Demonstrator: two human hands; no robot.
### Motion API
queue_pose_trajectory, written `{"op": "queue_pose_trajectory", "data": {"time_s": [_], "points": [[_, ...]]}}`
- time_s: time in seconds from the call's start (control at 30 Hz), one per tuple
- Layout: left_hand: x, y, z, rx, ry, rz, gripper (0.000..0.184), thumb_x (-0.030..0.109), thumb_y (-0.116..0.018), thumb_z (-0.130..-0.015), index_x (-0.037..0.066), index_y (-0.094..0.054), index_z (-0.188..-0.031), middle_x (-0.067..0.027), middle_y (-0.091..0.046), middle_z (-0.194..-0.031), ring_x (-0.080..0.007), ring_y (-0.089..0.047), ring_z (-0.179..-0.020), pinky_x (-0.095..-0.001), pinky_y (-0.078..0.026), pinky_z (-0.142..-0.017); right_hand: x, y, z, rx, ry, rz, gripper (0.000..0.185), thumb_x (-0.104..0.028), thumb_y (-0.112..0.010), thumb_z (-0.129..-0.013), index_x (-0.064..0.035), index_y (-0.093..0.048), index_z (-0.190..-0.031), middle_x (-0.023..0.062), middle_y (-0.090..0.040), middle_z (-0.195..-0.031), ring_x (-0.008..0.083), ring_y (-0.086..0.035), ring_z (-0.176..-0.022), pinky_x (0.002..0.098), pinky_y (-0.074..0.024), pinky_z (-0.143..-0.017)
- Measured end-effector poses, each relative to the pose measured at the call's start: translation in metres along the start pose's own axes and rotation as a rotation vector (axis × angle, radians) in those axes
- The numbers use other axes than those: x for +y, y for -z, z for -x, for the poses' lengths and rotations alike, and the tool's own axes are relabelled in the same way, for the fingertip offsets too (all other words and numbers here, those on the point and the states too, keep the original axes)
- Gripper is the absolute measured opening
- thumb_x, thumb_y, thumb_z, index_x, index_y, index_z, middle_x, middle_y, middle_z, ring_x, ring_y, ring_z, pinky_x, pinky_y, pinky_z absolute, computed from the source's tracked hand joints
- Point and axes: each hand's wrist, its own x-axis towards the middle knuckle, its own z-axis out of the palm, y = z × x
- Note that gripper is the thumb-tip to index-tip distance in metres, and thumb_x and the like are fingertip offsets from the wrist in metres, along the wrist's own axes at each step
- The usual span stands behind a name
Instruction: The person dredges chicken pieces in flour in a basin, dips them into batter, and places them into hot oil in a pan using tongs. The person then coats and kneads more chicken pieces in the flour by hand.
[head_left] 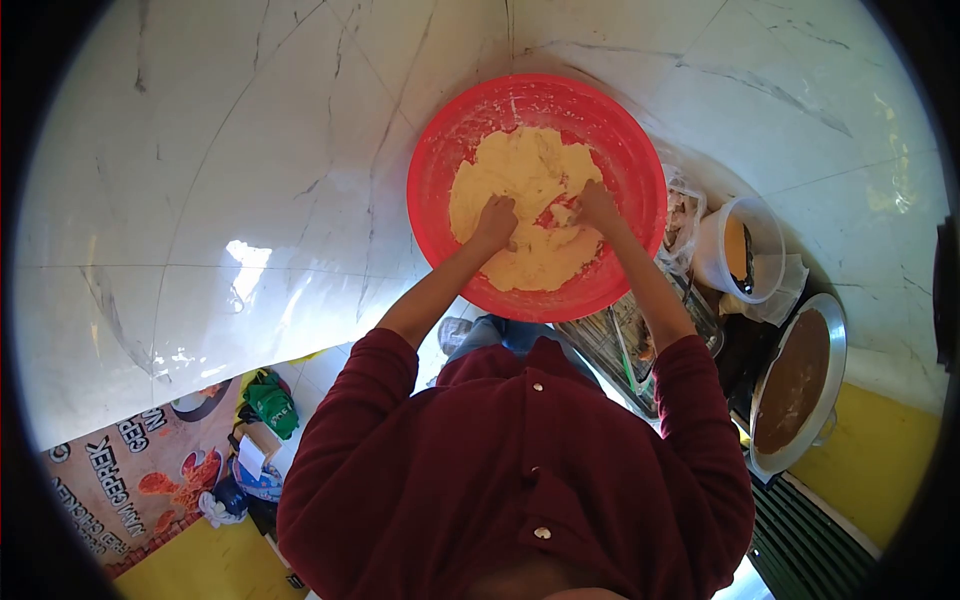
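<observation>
Maroon shirt [480,460]: nearest, worn by the person leaning over the work.
Left hand [497,220]: in the yellow powder [530,165], fingers curled; whether they pinch any, one cannot tell.
Right hand [597,205]: fingers bent down near a pale clump [562,214]; their grip cannot be told.
Yellow powder: inside the red basin [640,160], spread wide; seemingly part-worked, lumps and a bare patch remaining, not yet even.
Clear tub [708,250]: right of the basin.
Metal pot [838,340]: farther right, with brown contents [795,380].
Marbled tiles [250,150]: beyond.

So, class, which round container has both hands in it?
The red basin; the clear tub and metal pot stand off to its right, with neither hand touching them.
</observation>
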Motion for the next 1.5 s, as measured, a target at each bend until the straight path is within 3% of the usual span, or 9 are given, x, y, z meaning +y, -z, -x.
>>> {"op": "queue_pose_trajectory", "data": {"time_s": [0.07, 0.2, 0.27, 0.4, 0.5, 0.6, 0.67, 0.87, 1.5], "points": [[-0.013, -0.010, 0.001, 0.045, 0.151, -0.043, 0.056, 0.051, -0.073, -0.054, 0.009, -0.067, -0.089, -0.0063, -0.053, -0.099, -0.0205, -0.044, -0.103, -0.0324, -0.030, -0.088, 0.014, 0.004, 0.003, 0.214, -0.036, 0.276, 0.051, -0.033, -0.079, -0.053, -0.0057, -0.064, -0.093, 0.0118, -0.049, -0.109, 0.0294, -0.044, -0.104, 0.0450, -0.0407, -0.084], [-0.014, -0.016, 0.011, -0.171, 0.253, -0.118, 0.054, 0.054, -0.069, -0.058, 0.013, -0.067, -0.093, -0.0030, -0.056, -0.102, -0.0187, -0.044, -0.103, -0.0340, -0.028, -0.089, 0.027, -0.028, 0.003, 0.174, -0.068, 0.417, 0.055, -0.032, -0.079, -0.053, -0.0079, -0.062, -0.099, 0.0111, -0.053, -0.108, 0.0289, -0.048, -0.105, 0.0449, -0.0430, -0.082], [-0.004, -0.024, 0.012, -0.207, 0.265, 0.014, 0.056, 0.057, -0.065, -0.061, 0.013, -0.066, -0.096, -0.0051, -0.058, -0.100, -0.0208, -0.047, -0.101, -0.0375, -0.029, -0.088, 0.012, -0.031, 0.005, -0.192, -0.074, 0.189, 0.048, -0.036, -0.074, -0.058, -0.0050, -0.063, -0.094, 0.0130, -0.058, -0.103, 0.0303, -0.053, -0.100, 0.0445, -0.0443, -0.081], [0.012, -0.011, 0.005, -0.153, 0.302, 0.306, 0.051, 0.055, -0.063, -0.066, 0.011, -0.067, -0.091, -0.0080, -0.058, -0.098, -0.0243, -0.049, -0.099, -0.0410, -0.032, -0.085, -0.009, -0.060, -0.012, -0.251, 0.007, -0.055, 0.047, -0.041, -0.069, -0.061, -0.0027, -0.064, -0.088, 0.0163, -0.061, -0.093, 0.0317, -0.057, -0.094, 0.0444, -0.0460, -0.077], [-0.005, 0.014, 0.004, -0.113, 0.432, 0.618, 0.050, 0.053, -0.062, -0.067, 0.010, -0.066, -0.091, -0.0079, -0.058, -0.097, -0.0256, -0.051, -0.099, -0.0454, -0.034, -0.086, -0.028, -0.016, 0.011, -0.052, -0.069, -0.074, 0.045, -0.044, -0.066, -0.065, -0.0022, -0.064, -0.083, 0.0176, -0.062, -0.087, 0.0325, -0.059, -0.084, 0.0448, -0.0472, -0.071], [-0.028, 0.014, 0.001, 0.105, 0.631, 0.593, 0.049, 0.051, -0.062, -0.068, 0.009, -0.065, -0.093, -0.0069, -0.058, -0.098, -0.0238, -0.052, -0.099, -0.0455, -0.034, -0.088, -0.015, -0.010, -0.007, 0.221, -0.206, -0.162, 0.039, -0.036, -0.065, -0.068, -0.0045, -0.063, -0.090, 0.0159, -0.055, -0.100, 0.0325, -0.049, -0.100, 0.0469, -0.0414, -0.080], [-0.038, -0.006, -0.010, 0.556, 0.639, 0.385, 0.048, 0.051, -0.062, -0.069, 0.009, -0.065, -0.092, -0.0081, -0.056, -0.102, -0.0229, -0.050, -0.101, -0.0431, -0.034, -0.089, -0.021, 0.004, -0.001, 0.531, -0.159, -0.111, 0.033, -0.032, -0.064, -0.071, -0.0032, -0.064, -0.085, 0.0167, -0.049, -0.102, 0.0332, -0.044, -0.102, 0.0462, -0.0393, -0.081], [-0.052, 0.011, -0.060, 0.277, 0.766, 0.455, 0.048, 0.049, -0.066, -0.067, 0.006, -0.065, -0.089, -0.0079, -0.053, -0.106, -0.0232, -0.044, -0.106, -0.0377, -0.032, -0.091, -0.022, 0.011, -0.048, 0.413, -0.239, -0.243, 0.032, -0.032, -0.068, -0.068, -0.0038, -0.065, -0.083, 0.0177, -0.045, -0.107, 0.0329, -0.041, -0.105, 0.0435, -0.0354, -0.086], [-0.063, 0.009, -0.092, 0.321, 0.715, 0.297, 0.050, 0.046, -0.070, -0.063, 0.002, -0.066, -0.088, -0.0104, -0.050, -0.111, -0.0249, -0.039, -0.112, -0.0389, -0.031, -0.092, -0.019, -0.001, -0.074, 0.512, -0.249, -0.185, 0.030, -0.025, -0.071, -0.062, -0.0010, -0.066, -0.079, 0.0152, -0.045, -0.108, 0.0299, -0.039, -0.106, 0.0435, -0.0341, -0.088]]}}
